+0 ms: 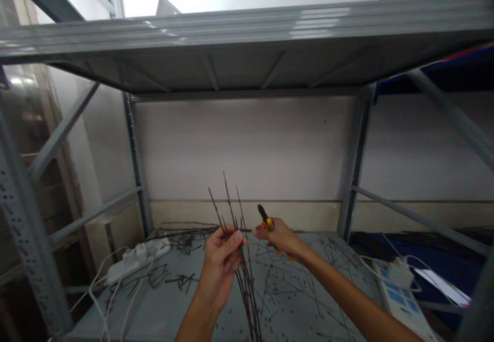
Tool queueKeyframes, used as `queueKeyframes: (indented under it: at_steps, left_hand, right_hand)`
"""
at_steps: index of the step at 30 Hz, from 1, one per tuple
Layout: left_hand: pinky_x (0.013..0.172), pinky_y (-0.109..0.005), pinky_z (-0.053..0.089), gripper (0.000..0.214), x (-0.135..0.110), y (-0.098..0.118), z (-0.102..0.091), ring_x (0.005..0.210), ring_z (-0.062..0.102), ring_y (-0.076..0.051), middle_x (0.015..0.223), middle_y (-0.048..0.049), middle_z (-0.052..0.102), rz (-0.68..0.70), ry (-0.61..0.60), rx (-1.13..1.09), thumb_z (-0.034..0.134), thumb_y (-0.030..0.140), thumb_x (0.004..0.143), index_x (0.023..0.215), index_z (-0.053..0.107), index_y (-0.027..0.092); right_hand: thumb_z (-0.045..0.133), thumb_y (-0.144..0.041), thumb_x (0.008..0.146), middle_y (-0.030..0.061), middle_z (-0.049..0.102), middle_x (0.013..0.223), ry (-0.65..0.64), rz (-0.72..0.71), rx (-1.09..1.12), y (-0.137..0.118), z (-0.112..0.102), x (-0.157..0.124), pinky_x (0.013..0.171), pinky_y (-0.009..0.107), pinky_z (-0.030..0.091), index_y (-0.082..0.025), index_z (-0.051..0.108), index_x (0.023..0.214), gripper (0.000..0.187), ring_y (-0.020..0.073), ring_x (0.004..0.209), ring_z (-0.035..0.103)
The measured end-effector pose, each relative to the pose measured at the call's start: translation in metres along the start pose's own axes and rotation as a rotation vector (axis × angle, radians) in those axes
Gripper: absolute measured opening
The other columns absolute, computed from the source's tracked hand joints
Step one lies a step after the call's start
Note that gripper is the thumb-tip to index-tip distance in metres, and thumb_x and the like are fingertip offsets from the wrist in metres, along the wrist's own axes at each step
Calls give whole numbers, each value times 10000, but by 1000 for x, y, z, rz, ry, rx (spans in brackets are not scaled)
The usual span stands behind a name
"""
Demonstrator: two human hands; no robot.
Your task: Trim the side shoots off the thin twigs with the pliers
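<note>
- The fingers (231, 240) of the left hand (221, 267) are closed firmly around a bundle of thin dark twigs (246, 293), which is gripped near its middle. Its tips are raised toward the far side, and its lower ends hang past the hand toward the near side.
- The fingers (261, 233) of the right hand (278, 238) are curled around a pair of yellow-handled cutters (267, 224). Their black jaws are pointed up and away, and whether they are parted cannot be told.
- The cutters are held just to the right of the bundle, with no contact seen between them.
- Both hands are held above a grey steel shelf (358, 285), over which loose twigs (293, 290) are scattered.
- A white power strip (137, 260) is laid at the left of the shelf, and white cables (101, 301) are trailed down past its near edge.
- A second power strip with blue panels (399, 295) is placed at the right, beside a dark blue cloth (370, 249).
- An upper steel shelf (231, 38) is seen overhead, and a pale wall (247, 151) is seen beyond the hands.
</note>
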State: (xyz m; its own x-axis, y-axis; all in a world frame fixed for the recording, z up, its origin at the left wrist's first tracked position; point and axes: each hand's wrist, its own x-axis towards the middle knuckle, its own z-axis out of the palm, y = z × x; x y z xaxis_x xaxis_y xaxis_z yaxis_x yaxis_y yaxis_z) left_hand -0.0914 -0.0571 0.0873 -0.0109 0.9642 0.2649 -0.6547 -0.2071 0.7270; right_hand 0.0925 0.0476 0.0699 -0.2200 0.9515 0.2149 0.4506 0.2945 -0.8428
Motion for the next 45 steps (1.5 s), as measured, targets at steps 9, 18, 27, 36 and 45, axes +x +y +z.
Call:
queueKeyframes:
  at_steps: [9,18,27,36,45]
  left_hand:
    - [369,-157,131,344,11,-11,-9,370,206,22,640,37,622,-18,-4,12,887,328,697,864,649,143]
    - [392,-160,179,384,36,-39,-30,395,243,22,759,-6,632,11,61,24,851,436,725,894,725,115]
    - [424,-148,263,360,14,-20,-28,428,220,26,810,1,590,-27,25,-52,844,399,748,953,759,116]
    - [667,-198,437,432,36,-38,-57,734,592,-120,846,-29,684,96,282,202,859,516,690,916,771,158]
    - [635,-220,447,399,50,-55,-45,721,586,-147,774,-28,663,192,246,338,852,457,718,954,770,146]
  right_hand:
    - [759,-536,718,53,692,848,-188,-3,396,-15,30,-12,682,314,542,-183,615,833,398,243,880,700]
    - [643,-644,784,48,668,807,3,-67,419,-12,40,4,688,333,533,-188,630,865,463,221,771,653]
    - [778,-498,564,2,613,656,124,89,245,47,65,20,606,321,476,-224,524,712,401,210,659,608]
    - [677,-586,747,57,693,810,68,-78,460,41,82,-9,649,347,500,-244,495,778,388,220,676,631]
    - [633,-524,837,44,693,812,72,-198,408,46,96,-46,669,347,487,-249,512,752,312,228,662,628]
